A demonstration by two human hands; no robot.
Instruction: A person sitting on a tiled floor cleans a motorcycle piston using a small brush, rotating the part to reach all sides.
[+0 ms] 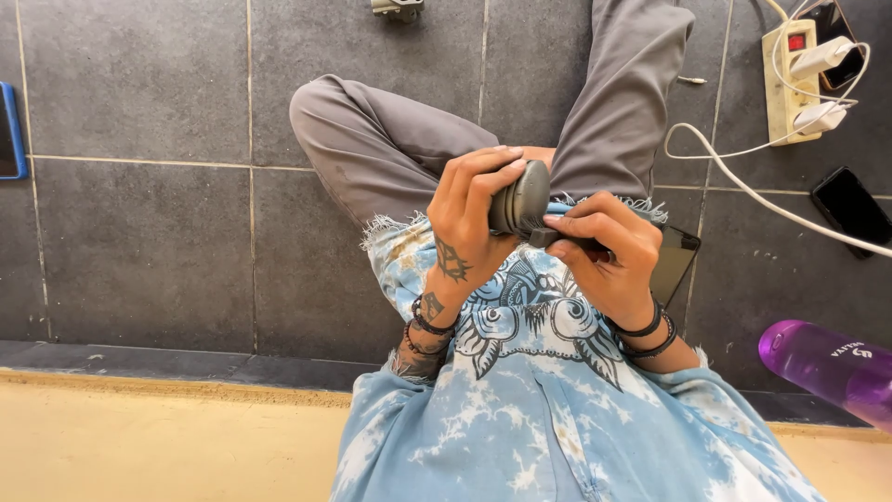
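I sit cross-legged on a dark tiled floor, in grey trousers and a blue tie-dye shirt. Both hands hold a dark grey object (520,197) with a round, disc-shaped head above my lap. My left hand (469,218), tattooed and with dark bracelets at the wrist, wraps its fingers over the round head. My right hand (604,251) grips the narrower dark part that sticks out to the right. A black phone (676,263) lies on my lap just under the right hand.
A cream power strip (788,84) with white chargers lies at the top right; its white cable (743,191) runs across the floor. Beside it lies another black phone (850,206). A purple bottle (827,367) lies at the right, and a blue-edged device (9,130) at the far left.
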